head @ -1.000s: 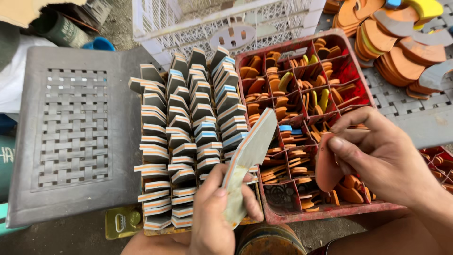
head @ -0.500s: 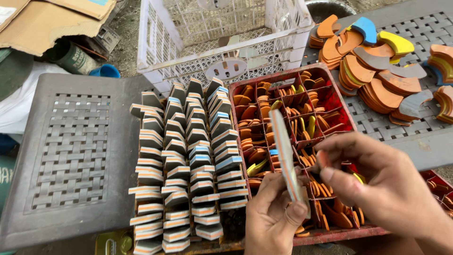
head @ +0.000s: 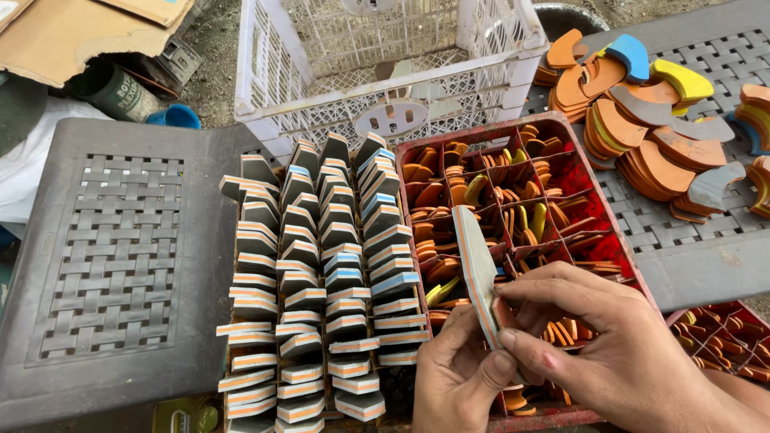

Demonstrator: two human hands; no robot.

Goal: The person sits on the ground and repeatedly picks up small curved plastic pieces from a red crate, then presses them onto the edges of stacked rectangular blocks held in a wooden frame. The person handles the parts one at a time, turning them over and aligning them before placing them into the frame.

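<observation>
Both hands pinching one layered foam piece on edge, left hand under, right hand on the side, right over the red divided tray. Imo loose grip = it drops into the orange bits & knocks the stacked rows nearby.

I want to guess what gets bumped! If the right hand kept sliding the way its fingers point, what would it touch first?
Its fingers point left. The right hand already touches the grey layered foam piece held with the left hand. Past that, probably the rows of stacked foam pieces, though depth is hard to judge.
</observation>
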